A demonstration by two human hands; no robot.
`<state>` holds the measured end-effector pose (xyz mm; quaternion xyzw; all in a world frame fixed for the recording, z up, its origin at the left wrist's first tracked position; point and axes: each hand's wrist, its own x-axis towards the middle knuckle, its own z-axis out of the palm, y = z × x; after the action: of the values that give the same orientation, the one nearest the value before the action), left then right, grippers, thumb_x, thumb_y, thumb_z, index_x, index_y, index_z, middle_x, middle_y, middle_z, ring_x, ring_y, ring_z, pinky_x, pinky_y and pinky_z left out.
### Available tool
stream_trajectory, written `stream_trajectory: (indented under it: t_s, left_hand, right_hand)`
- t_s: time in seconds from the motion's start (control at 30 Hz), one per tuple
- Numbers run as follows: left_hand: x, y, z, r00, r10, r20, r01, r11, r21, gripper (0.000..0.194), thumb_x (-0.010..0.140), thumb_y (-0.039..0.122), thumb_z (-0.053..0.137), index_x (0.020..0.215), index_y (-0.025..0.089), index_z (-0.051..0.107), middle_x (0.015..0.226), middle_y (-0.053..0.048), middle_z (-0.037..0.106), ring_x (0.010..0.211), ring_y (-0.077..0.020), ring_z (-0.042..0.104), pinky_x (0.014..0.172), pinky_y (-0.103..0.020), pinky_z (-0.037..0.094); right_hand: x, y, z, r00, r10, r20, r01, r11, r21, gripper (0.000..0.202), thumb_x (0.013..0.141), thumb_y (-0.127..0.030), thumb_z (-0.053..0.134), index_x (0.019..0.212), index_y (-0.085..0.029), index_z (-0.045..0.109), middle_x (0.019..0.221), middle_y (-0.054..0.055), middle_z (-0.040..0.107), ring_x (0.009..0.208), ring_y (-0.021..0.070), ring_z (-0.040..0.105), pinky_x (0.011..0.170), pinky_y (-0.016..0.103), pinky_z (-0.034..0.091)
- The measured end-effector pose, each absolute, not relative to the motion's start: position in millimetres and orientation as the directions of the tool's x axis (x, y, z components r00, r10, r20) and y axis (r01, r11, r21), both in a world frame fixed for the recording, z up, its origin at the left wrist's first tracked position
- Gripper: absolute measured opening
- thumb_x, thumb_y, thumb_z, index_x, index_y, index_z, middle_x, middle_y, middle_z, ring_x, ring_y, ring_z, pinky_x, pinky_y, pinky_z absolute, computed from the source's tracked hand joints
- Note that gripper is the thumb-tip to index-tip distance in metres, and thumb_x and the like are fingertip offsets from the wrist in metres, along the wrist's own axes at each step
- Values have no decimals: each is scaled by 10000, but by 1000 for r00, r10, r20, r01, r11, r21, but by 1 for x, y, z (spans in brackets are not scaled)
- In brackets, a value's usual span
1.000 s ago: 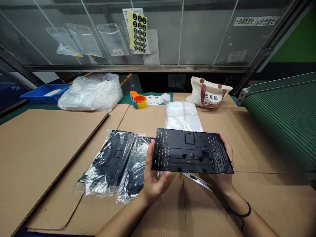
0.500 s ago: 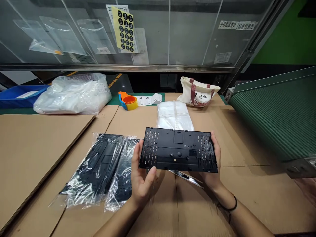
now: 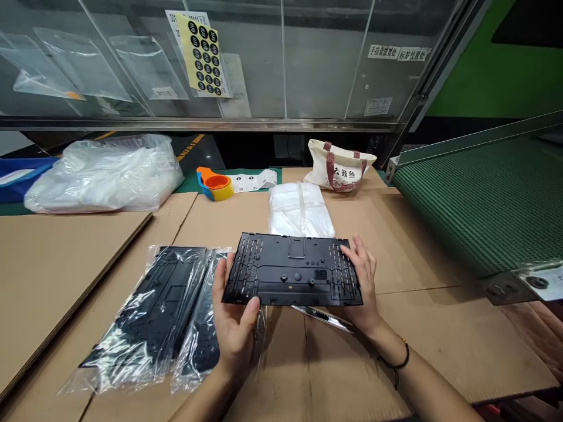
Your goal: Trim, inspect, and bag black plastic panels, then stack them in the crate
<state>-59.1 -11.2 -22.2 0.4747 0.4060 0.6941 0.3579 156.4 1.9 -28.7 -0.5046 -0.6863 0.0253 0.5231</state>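
A black plastic panel (image 3: 294, 269) with rows of vent slots at both ends is held up, tilted, over the cardboard. My left hand (image 3: 235, 319) grips its left end, thumb on the near edge and fingers along the side. At the right end, my right hand (image 3: 363, 281) grasps the panel's edge, one digit over the slotted face. Beneath the panel lies a box cutter (image 3: 323, 317), partly hidden by it. To the left, two similar black panels in clear plastic bags, one bagged panel (image 3: 152, 310) and another bagged panel (image 3: 200, 328), rest side by side.
Behind the panel lies a bundle of clear bags (image 3: 301, 205). Further back are a tape dispenser (image 3: 215, 184), a cloth bag (image 3: 338, 167) and a large plastic bag (image 3: 105, 176). A green conveyor belt (image 3: 484, 199) borders the right; a cardboard sheet (image 3: 65, 258) lies left.
My right hand has shifted from behind the panel's right edge to bring a digit over its face. The view has turned slightly right. My left hand keeps its hold.
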Motion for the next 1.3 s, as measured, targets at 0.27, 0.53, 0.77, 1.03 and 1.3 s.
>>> stream_trajectory:
  t_s: [0.27, 0.53, 0.77, 1.03, 1.3]
  left_hand:
    - [-64, -5, -24, -379, 807, 453, 8, -486, 874, 653, 825, 473, 625, 1405, 297, 385, 1521, -41, 350, 1435, -243, 238, 1189, -372, 192]
    - [-59, -7, -22, -274, 895, 352, -91, -388, 917, 554, 869, 268, 607, 1379, 301, 393, 1493, -63, 392, 1407, -230, 301, 1169, -398, 235]
    - [-55, -11, -17, -344, 864, 368, 14, -387, 922, 744, 792, 206, 702, 1408, 363, 315, 1552, -29, 267, 1426, -246, 246, 1139, -399, 296]
    - [-60, -6, -25, -220, 939, 264, -272, -319, 908, 725, 798, 326, 703, 1426, 371, 342, 1462, -23, 442, 1355, -238, 394, 1148, -360, 284]
    - [-67, 3, -13, 173, 985, 21, -767, 121, 631, 732, 872, 699, 291, 1343, 188, 521, 1517, -61, 370, 1439, -276, 222, 1199, -440, 170]
  right_hand:
    - [163, 6, -21, -229, 893, 389, 140, 425, -894, 138, 834, -313, 655, 929, -266, 743, 934, 38, 764, 863, 220, 723, 803, 377, 588]
    - [167, 11, -22, -237, 964, -120, -398, -209, -893, 360, 636, -493, 807, 766, -166, 733, 687, 45, 733, 580, 152, 675, 548, 241, 555]
    - [167, 12, -21, -221, 959, -178, -475, -266, -839, 360, 622, -472, 822, 801, -168, 751, 758, 71, 758, 624, 177, 693, 613, 266, 564]
    - [169, 17, -20, -39, 971, -235, -562, -216, -798, 360, 585, -469, 843, 762, -170, 747, 729, 64, 765, 588, 201, 705, 630, 305, 598]
    - [174, 26, -25, 214, 931, -295, -678, -75, -731, 399, 555, -430, 866, 891, -249, 748, 932, -10, 773, 889, 184, 721, 811, 253, 580]
